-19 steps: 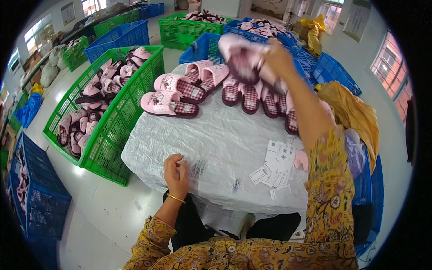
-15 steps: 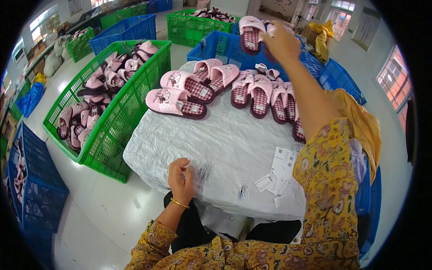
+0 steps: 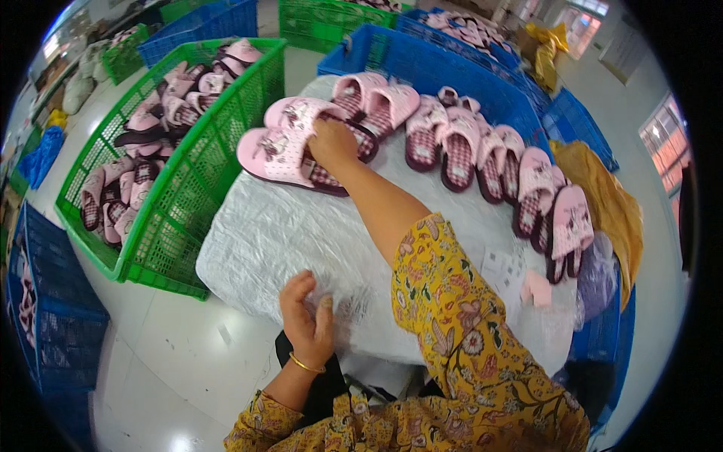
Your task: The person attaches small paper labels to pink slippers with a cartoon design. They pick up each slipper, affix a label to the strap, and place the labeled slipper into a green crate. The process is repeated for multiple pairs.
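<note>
A padded bale wrapped in white plastic (image 3: 256,233) lies in front of me as a work surface. At its far left, my right hand (image 3: 334,145) is closed at the openings of a pair of pink slippers (image 3: 279,154) with dark checked insoles; its fingertips are partly hidden. Just behind stands another pink pair (image 3: 388,105). A curved row of pink slippers (image 3: 461,143) runs along the far edge and down the right side, ending in a pair (image 3: 572,222) near the right edge. My left hand (image 3: 307,320) hovers over the near edge, holding nothing, thumb and fingers apart.
On the left stands a green crate (image 3: 169,211) of pink slippers, with a blue crate (image 3: 64,309) nearer me. Blue crates (image 3: 444,75) stand beyond the bale. White printed labels (image 3: 501,271) and a pink piece (image 3: 536,288) lie at right, beside a yellow-brown sack (image 3: 602,203).
My right hand came back from over the far blue crate, where it held slippers, to the pair at the far left. The view shifted. My left hand's thumb has spread from its fingers.
</note>
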A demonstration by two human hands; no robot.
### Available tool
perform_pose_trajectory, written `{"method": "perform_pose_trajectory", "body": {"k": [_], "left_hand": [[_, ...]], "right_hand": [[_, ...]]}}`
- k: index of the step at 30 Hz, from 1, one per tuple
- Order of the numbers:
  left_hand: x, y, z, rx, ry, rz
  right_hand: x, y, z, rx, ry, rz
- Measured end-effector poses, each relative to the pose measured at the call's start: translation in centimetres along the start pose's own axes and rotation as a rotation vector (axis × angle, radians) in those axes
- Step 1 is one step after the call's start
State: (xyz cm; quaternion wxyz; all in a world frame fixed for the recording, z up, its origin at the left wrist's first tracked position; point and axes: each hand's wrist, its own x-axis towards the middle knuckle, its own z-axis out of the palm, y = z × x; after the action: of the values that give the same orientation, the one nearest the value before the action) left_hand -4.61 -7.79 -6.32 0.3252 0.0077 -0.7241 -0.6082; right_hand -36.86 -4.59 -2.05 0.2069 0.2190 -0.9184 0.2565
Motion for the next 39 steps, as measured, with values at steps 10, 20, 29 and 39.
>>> {"method": "perform_pose_trajectory", "body": {"k": [10,20,29,39], "left_hand": [[0.9,1.0,0.2,-0.032,-0.182,-0.014],[-0.7,1.8,3.9,-0.027,-0.332,-0.072],[-0.7,0.4,3.6,0.064,-0.307,-0.082],[-0.5,-0.5,3.9,0.084,-0.278,-0.060]], "right_hand": [[-20.1,-3.5,-16.7,0.070,0.212,0.054],[-33.2,0.2,-23.6,0.466,0.050,0.426],[-38.8,12.5,-32.5,-0.145,0.213,0.512],[-38.1,21.1,-36.2,-0.622,-0.207,0.708]]}}
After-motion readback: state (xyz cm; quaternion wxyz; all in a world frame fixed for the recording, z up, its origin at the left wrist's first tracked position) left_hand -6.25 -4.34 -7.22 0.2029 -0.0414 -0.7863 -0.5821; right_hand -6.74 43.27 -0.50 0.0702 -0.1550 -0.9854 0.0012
